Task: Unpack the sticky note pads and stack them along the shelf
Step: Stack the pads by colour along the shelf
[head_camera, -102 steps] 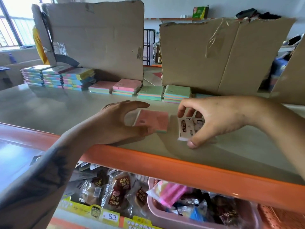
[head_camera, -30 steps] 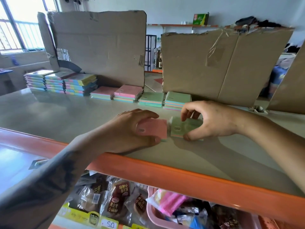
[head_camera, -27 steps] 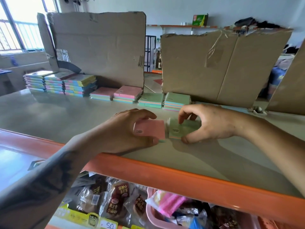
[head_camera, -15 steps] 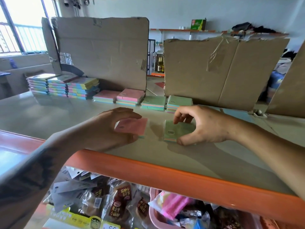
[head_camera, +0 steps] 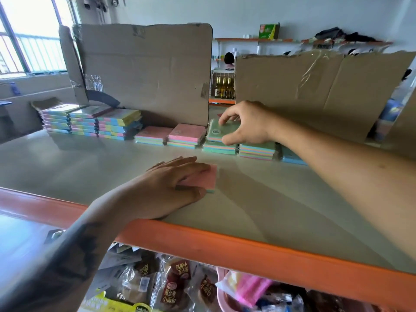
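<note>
R hand point(head_camera: 245, 124) pinched a green pad point(head_camera: 221, 130) atop the back row – L hand point(head_camera: 171, 188) lay flat, fingers straight, on a pink pad point(head_camera: 207, 176) near the shelf point(head_camera: 281, 199) edge.

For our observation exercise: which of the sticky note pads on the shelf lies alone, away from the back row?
The pink-topped pad under the left hand, near the shelf's orange front edge. All the other pads sit along the cardboard at the back.
</note>
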`<state>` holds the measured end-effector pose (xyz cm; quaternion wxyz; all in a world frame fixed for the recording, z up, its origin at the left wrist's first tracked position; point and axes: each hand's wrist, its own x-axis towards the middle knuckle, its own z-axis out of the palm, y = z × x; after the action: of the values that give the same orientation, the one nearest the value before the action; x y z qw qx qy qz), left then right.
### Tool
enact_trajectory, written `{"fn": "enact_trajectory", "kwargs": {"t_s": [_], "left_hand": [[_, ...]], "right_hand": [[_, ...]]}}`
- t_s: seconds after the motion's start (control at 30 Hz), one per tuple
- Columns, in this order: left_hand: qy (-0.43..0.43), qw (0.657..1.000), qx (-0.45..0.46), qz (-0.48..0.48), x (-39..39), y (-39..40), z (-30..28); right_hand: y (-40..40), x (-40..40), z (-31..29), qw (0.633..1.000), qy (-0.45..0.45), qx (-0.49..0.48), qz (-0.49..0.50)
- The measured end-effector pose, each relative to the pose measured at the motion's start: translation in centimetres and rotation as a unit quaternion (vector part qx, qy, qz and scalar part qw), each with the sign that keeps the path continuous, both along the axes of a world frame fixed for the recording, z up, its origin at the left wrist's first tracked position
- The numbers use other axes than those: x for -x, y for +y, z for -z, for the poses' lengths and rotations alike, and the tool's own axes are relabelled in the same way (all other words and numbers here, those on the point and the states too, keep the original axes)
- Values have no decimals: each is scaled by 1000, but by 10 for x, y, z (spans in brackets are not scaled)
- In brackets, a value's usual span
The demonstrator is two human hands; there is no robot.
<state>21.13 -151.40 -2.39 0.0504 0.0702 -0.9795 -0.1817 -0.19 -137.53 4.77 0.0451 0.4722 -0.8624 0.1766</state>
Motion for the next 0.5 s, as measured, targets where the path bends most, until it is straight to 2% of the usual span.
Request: {"fn": "enact_trajectory", "kwargs": {"t_s": [0.17,0.27,0.5], "left_hand": [[-55,997,46,24,-1,-1,1],[-58,995,72,27,-1,-2,3],[-63,996,64,28,-1,-1,1]], "right_hand": [[-20,13,12,999,6,-43,22],[-22,17,17,997,-6,-72,23],[-17,13,18,995,-3,-90,35]]}}
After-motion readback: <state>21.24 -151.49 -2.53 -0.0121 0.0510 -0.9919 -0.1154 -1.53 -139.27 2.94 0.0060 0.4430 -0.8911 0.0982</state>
